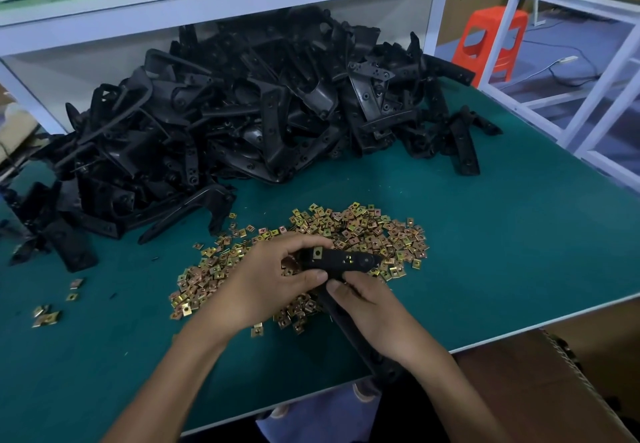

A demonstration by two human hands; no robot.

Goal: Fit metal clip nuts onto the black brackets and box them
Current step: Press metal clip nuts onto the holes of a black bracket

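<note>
Both my hands hold one black bracket (349,262) above a heap of brass-coloured clip nuts (363,231) on the green table. My left hand (273,280) grips the bracket's left end, thumb underneath and fingers curled over the top. A clip nut (317,253) sits on that end by my fingertips. My right hand (367,311) grips the bracket's lower arm, which runs down toward the table edge. A big pile of black brackets (242,120) lies at the back of the table.
A few stray clip nuts (46,316) lie at the left of the green table (519,252). An open cardboard box (568,383) stands below the table's right edge. A white shelf frame (207,2) runs above the pile; a red stool (491,40) stands at the far right.
</note>
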